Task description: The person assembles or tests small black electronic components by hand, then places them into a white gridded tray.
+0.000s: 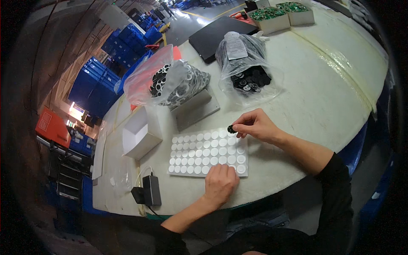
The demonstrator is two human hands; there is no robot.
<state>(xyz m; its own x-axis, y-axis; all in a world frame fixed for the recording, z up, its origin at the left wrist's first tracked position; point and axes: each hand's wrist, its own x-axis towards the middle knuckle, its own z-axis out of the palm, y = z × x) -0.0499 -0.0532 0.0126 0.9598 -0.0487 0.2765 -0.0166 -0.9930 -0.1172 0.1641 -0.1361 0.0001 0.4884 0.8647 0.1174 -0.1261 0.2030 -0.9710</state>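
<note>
A white tray [191,174] lies in front of me, covered with rows of round white discs [205,153]. My right hand [258,126] pinches a small black round part [232,128] between thumb and fingers, just above the tray's far right corner. At the near edge of the tray rests my left hand [221,184], its fingers curled over the closest row. The undersides of those fingers are hidden, so I cannot make out what, if anything, they hold.
Beyond the tray are a clear bag of black-and-white rings [187,83], a grey metal stand [197,112] and a bag of black round parts [250,78]. An open white box [142,131] and a black power adapter [151,190] lie left. Boxes of green circuit boards [268,19] stand far back.
</note>
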